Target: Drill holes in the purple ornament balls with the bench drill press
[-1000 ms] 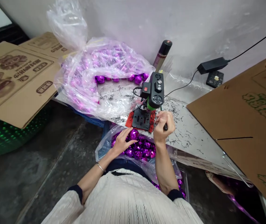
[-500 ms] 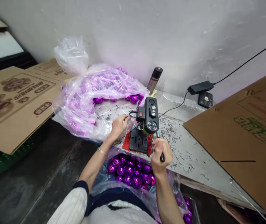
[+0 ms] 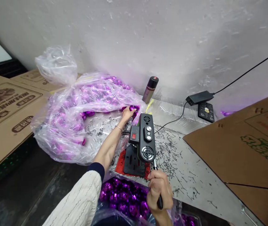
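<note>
Left arm is reaching out ahead, nearly straight. Left hand (image 3: 127,113) is lying palm down, fingers lightly curled. Right hand (image 3: 158,192) is clenching in a fist, close to the body, knuckles up.

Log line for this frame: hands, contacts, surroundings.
left hand: on purple ball at plastic bag mouth, grip unclear | right hand: shut on handle | mini press: upright on table
</note>
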`<state>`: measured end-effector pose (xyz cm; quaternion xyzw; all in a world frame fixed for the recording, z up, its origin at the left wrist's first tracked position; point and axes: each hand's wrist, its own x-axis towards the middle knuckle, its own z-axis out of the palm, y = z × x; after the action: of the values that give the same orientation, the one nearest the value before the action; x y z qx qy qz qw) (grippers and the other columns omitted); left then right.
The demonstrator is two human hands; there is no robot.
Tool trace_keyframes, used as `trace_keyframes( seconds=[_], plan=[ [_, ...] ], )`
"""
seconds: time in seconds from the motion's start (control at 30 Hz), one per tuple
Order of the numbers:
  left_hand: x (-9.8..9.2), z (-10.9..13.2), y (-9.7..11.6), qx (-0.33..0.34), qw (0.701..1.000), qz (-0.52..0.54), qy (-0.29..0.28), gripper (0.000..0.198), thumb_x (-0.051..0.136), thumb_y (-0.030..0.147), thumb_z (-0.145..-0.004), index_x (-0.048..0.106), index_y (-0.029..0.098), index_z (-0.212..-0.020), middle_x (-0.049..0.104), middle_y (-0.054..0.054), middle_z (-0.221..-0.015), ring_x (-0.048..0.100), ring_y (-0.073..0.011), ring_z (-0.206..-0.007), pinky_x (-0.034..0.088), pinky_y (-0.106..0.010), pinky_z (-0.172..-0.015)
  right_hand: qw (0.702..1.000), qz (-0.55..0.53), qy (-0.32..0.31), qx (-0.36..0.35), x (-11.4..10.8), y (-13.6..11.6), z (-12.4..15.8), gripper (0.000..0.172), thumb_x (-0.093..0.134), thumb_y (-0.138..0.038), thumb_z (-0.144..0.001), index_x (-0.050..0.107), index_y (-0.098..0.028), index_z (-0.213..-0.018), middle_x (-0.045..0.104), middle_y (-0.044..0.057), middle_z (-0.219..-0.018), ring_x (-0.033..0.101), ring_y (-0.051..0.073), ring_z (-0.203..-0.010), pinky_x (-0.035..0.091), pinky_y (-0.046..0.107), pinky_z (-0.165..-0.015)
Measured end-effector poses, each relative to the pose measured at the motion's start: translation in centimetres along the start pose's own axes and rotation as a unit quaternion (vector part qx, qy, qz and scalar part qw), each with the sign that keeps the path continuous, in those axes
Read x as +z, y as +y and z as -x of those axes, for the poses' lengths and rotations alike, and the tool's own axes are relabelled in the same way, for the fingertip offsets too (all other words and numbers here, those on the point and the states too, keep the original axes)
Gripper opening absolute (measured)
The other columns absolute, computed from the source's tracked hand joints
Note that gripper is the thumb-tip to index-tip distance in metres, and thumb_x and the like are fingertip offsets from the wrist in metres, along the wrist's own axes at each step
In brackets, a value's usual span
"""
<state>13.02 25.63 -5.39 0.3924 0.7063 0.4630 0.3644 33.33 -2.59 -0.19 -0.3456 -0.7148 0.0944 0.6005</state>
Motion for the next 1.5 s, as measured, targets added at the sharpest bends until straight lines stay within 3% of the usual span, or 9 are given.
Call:
trace_keyframes(
  seconds=[0.1, 0.2, 0.4, 0.5, 0.67, 0.8, 1.03, 1.27, 1.5],
  plan=[
    [-1.8, 1.0, -0.4, -0.02, 0.996, 0.085, -0.027, 0.034, 0.066, 0.036, -0.095, 0.067, 0.014, -0.12, 0.075, -0.017, -0.12, 0.073, -0.0243, -0.106, 0.057, -0.038, -0.095, 1.0, -0.006, -0.004, 0.0, 0.0, 0.0, -0.1, 0.024, 0.042, -0.005, -0.092, 0.05, -0.022, -0.077, 0.056, -0.001, -0.073, 0.056, 0.011, -0.061, 0.044, 0.026, -0.05],
    [-5.5, 3.4, -1.2, -0.042, 0.982, 0.179, -0.051, 0.033, 0.063, 0.039, -0.098, 0.068, 0.014, -0.118, 0.077, -0.013, -0.109, 0.074, -0.0192, -0.094, 0.061, -0.036, -0.089, 1.0, -0.014, -0.006, 0.0, 0.0, 0.1, 0.0, 0.023, 0.044, -0.004, -0.092, 0.05, -0.021, -0.077, 0.057, -0.001, -0.075, 0.057, 0.011, -0.064, 0.044, 0.026, -0.052],
    [-12.6, 13.9, -5.2, -0.067, 0.954, 0.29, -0.041, 0.041, 0.08, 0.048, -0.083, 0.074, 0.015, -0.107, 0.077, -0.01, -0.105, 0.073, -0.0189, -0.097, 0.059, -0.035, -0.096, 1.0, -0.019, 0.015, 0.004, 0.3, 0.1, -0.4, 0.026, 0.046, -0.005, -0.093, 0.049, -0.022, -0.073, 0.056, -0.001, -0.072, 0.057, 0.011, -0.068, 0.043, 0.027, -0.059],
    [-12.3, 20.5, -8.2, -0.047, 0.951, 0.305, -0.029, 0.057, 0.086, 0.052, -0.073, 0.072, 0.015, -0.115, 0.077, -0.009, -0.112, 0.073, -0.0226, -0.104, 0.057, -0.038, -0.1, 0.999, -0.018, 0.028, 0.006, 0.5, 0.0, -0.8, 0.027, 0.046, -0.006, -0.094, 0.049, -0.022, -0.072, 0.056, -0.002, -0.07, 0.058, 0.012, -0.068, 0.042, 0.027, -0.06],
    [-7.2, 26.8, -11.6, 0.016, 0.975, 0.213, -0.056, 0.068, 0.085, 0.051, -0.073, 0.066, 0.018, -0.13, 0.073, -0.011, -0.128, 0.069, -0.0264, -0.118, 0.05, -0.042, -0.11, 0.999, -0.014, 0.028, 0.015, 0.5, -0.1, -0.9, 0.027, 0.045, -0.009, -0.096, 0.051, -0.022, -0.074, 0.057, -0.001, -0.07, 0.058, 0.013, -0.069, 0.043, 0.03, -0.064],
    [-4.2, 26.7, -12.0, 0.135, 0.99, 0.033, -0.03, 0.065, 0.083, 0.05, -0.078, 0.065, 0.018, -0.132, 0.073, -0.013, -0.127, 0.067, -0.0307, -0.119, 0.048, -0.048, -0.11, 1.0, -0.011, 0.018, 0.011, 0.3, 0.0, -0.7, 0.026, 0.046, -0.009, -0.096, 0.052, -0.022, -0.075, 0.058, -0.001, -0.072, 0.059, 0.014, -0.071, 0.044, 0.03, -0.066],
    [-3.2, 25.5, -11.6, 0.321, 0.937, -0.133, -0.02, 0.059, 0.075, 0.05, -0.088, 0.059, 0.019, -0.136, 0.072, -0.013, -0.126, 0.067, -0.0294, -0.12, 0.044, -0.051, -0.115, 0.999, -0.019, 0.026, 0.005, 0.5, 0.2, -0.5, 0.025, 0.047, -0.007, -0.095, 0.052, -0.022, -0.076, 0.058, -0.001, -0.073, 0.059, 0.013, -0.072, 0.045, 0.029, -0.067],
    [-3.5, 25.7, -11.2, 0.342, 0.925, -0.163, -0.031, 0.059, 0.075, 0.048, -0.088, 0.058, 0.019, -0.136, 0.07, -0.014, -0.125, 0.066, -0.0315, -0.119, 0.049, -0.052, -0.11, 1.0, -0.016, 0.023, 0.006, 0.4, 0.3, -0.5, 0.024, 0.046, -0.008, -0.096, 0.053, -0.022, -0.077, 0.058, -0.001, -0.073, 0.059, 0.013, -0.072, 0.046, 0.029, -0.067],
    [-1.7, 25.1, -11.7, 0.308, 0.944, -0.112, -0.04, 0.064, 0.077, 0.047, -0.087, 0.055, 0.02, -0.141, 0.068, -0.014, -0.13, 0.065, -0.0302, -0.122, 0.053, -0.047, -0.105, 1.0, -0.015, 0.027, -0.004, 0.4, 0.2, -0.5, 0.024, 0.047, -0.006, -0.095, 0.054, -0.021, -0.078, 0.059, -0.001, -0.074, 0.06, 0.013, -0.073, 0.046, 0.029, -0.066]
  ],
)
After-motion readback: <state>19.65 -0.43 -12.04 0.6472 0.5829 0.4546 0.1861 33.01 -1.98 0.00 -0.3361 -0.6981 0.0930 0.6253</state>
